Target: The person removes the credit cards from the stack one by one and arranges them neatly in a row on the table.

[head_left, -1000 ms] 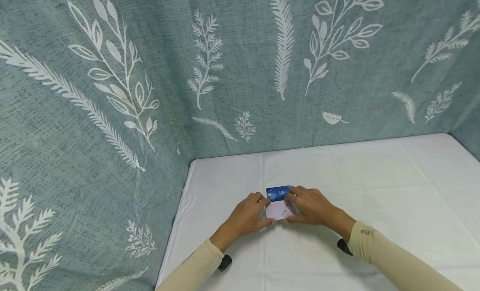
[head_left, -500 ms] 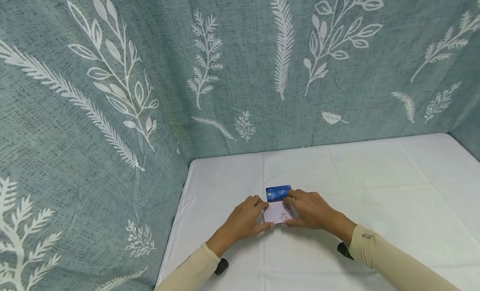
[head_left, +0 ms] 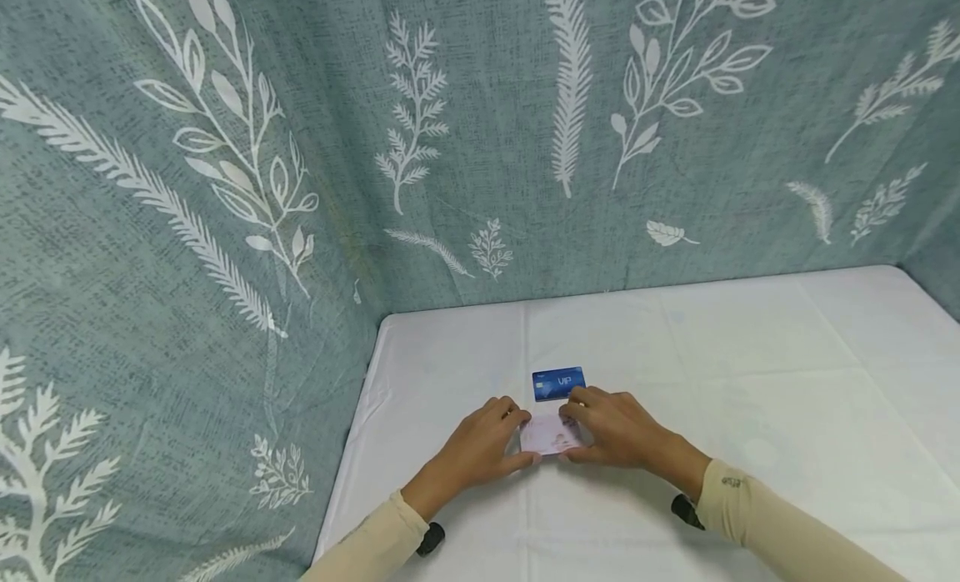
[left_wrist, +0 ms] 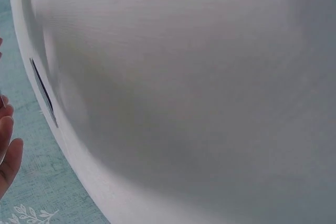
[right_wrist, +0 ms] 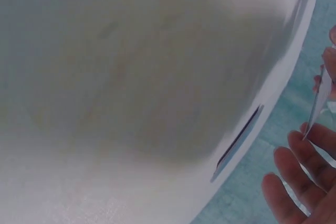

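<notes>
In the head view, a pale pink card (head_left: 543,436) with a faint printed pattern spans the space between the two hands. My left hand (head_left: 476,449) pinches its left side and my right hand (head_left: 618,432) pinches its right, thumbs at the near edge. The right wrist view shows the pink card (right_wrist: 320,95) edge-on, raised off the table, with the right fingers (right_wrist: 302,182) spread below it. Just beyond lies a blue card (head_left: 553,383) marked VIP, flat on the cloth; the right fingertips overlap its near right corner in the head view.
A white cloth (head_left: 750,398) covers the table. Behind and to the left hangs a blue-green curtain (head_left: 480,148) with white leaf prints, meeting the table's far and left edges. Black wrist devices (head_left: 431,539) sit under both cream sleeves (head_left: 780,515).
Both hands have drawn the pink card nearer to the body and slightly left. A strip of cloth now shows between it and the blue card, which stays in place.
</notes>
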